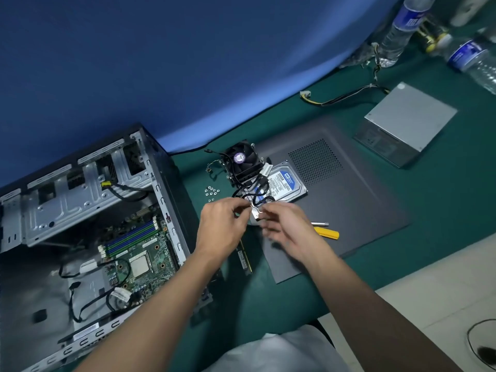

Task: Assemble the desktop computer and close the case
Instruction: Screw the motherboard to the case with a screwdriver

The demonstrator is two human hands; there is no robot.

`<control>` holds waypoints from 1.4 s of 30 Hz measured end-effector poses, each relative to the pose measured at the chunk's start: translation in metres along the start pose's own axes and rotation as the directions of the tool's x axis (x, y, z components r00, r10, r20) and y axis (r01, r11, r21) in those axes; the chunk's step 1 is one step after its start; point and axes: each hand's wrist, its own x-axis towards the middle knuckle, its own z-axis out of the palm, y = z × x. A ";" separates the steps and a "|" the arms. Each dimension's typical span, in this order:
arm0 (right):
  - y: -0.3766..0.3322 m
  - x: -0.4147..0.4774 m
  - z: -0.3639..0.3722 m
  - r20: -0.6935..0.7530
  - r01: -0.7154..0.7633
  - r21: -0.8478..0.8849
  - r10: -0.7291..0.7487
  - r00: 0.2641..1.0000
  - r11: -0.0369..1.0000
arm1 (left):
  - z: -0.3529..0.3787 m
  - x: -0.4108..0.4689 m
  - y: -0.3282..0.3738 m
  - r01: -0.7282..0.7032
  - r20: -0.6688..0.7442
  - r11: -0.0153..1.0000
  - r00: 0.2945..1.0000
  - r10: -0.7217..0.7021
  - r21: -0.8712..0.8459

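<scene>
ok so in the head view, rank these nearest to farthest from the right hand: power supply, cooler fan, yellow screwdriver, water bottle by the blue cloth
1. yellow screwdriver, right beside the right hand, on its right.
2. cooler fan, beyond the hand, slightly left.
3. power supply, far back on the right.
4. water bottle, top right, at the very back.

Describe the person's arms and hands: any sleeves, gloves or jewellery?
The left hand and right hand are bare: no gloves, rings or watch visible. Both forearms are uncovered, no sleeves in view. A pale garment shows low between them.
</scene>
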 end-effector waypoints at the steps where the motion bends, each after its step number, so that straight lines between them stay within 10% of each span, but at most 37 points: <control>1: 0.001 0.005 -0.012 -0.123 0.110 -0.275 -0.149 0.981 0.955 | -0.001 0.000 0.000 0.036 0.011 0.999 0.999 -0.036 -0.034; 4: 0.004 0.019 -0.057 -0.190 0.113 -0.887 -0.576 0.795 0.449 | -0.003 0.002 -0.001 0.151 0.031 0.981 0.989 -0.148 -0.122; 6: 0.002 0.025 -0.077 -0.055 0.072 -0.975 -0.542 0.839 0.210 | -0.004 0.004 -0.001 0.194 0.030 0.967 0.981 -0.192 -0.162; 18: -0.008 0.029 -0.082 0.370 0.181 -0.883 -0.402 0.838 -0.433 | -0.019 0.005 -0.012 0.316 0.012 0.911 0.946 -0.325 -0.264; 26: -0.006 0.029 -0.077 0.376 0.157 -0.862 -0.401 0.835 -0.482 | -0.025 0.000 -0.019 0.374 0.017 0.840 0.916 -0.400 -0.393; 36: -0.006 -0.021 0.041 0.473 0.640 -0.762 -0.595 0.650 0.094 | -0.068 -0.014 -0.046 0.317 -0.130 0.794 0.889 -0.439 -0.518; 42: 0.013 -0.048 0.131 0.550 0.750 -0.638 -0.581 0.601 0.172 | -0.112 -0.045 -0.115 0.309 -0.193 0.706 0.823 -0.534 -0.637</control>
